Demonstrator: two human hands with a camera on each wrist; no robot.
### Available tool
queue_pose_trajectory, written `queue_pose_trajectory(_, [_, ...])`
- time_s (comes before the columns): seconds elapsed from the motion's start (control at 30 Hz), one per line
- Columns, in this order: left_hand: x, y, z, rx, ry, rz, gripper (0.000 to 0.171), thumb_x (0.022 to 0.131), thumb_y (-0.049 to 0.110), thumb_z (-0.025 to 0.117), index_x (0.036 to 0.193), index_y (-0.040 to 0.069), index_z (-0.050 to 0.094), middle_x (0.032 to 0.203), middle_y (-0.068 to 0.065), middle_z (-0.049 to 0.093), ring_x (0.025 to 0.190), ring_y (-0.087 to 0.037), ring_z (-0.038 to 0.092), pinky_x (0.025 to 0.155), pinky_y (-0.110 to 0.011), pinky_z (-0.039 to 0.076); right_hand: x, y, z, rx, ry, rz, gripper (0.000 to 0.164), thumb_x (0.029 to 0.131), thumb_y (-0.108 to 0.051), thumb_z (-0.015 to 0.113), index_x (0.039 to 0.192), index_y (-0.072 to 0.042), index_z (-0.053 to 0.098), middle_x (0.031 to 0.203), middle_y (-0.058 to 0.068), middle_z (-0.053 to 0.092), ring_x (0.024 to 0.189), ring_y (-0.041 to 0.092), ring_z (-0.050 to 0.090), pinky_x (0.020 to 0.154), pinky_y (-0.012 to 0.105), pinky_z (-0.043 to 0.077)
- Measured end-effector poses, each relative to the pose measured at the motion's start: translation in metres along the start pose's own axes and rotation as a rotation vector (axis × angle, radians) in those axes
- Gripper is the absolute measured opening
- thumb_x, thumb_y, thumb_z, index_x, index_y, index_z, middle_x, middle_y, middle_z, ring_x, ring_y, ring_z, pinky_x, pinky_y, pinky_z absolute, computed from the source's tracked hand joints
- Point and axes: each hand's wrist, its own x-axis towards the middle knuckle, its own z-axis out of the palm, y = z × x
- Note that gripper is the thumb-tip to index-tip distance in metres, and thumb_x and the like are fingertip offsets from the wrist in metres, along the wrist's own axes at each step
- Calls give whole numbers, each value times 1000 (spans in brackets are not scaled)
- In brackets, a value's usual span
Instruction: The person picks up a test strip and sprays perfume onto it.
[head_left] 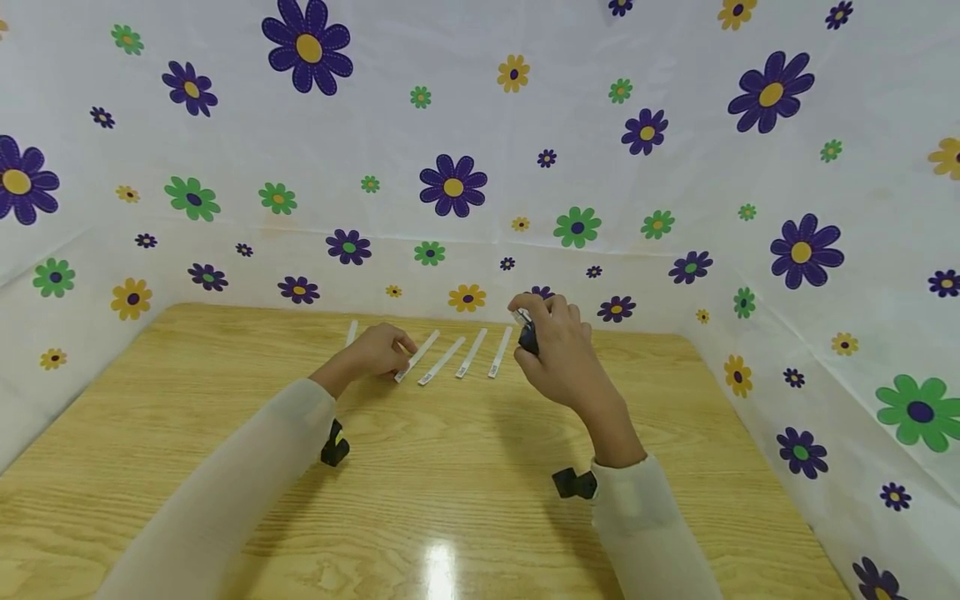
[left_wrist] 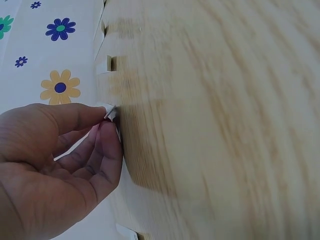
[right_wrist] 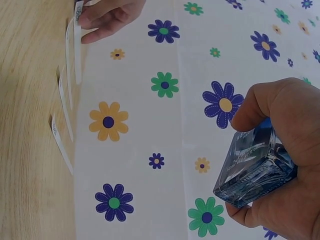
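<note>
My left hand (head_left: 373, 350) pinches the printed near end of a white paper strip (head_left: 424, 347) between thumb and forefinger, low over the table. The left wrist view shows that strip's end (left_wrist: 110, 111) at the fingertips. Raised at the right, my right hand (head_left: 564, 354) grips a dark blue glass perfume bottle (right_wrist: 255, 162), with the forefinger up over its top. Three similar strips, a first strip (head_left: 442, 361), a second strip (head_left: 472, 353) and a third strip (head_left: 501, 352), lie slanted between the hands. Another strip (head_left: 352, 332) lies beyond the left hand.
The wooden table (head_left: 450, 467) ends at the back against a white cloth (head_left: 480, 125) printed with flowers, which also hangs along both sides. Each wrist carries a small black camera, the left camera (head_left: 335, 446) and the right camera (head_left: 573, 483), hanging below the sleeves.
</note>
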Motion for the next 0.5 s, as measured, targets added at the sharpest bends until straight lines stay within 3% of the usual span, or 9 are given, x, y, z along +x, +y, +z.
queue_pose_trajectory(0.5, [-6,-16,-17,60,56,6,37,90,3,64,126,-2,67,92,-10,70,70,-17,61,65,-28,51,0,0,0,7,-21,3,55,89,-10,64,138,-25,43,123,22,49,104,37,42,78,51,32])
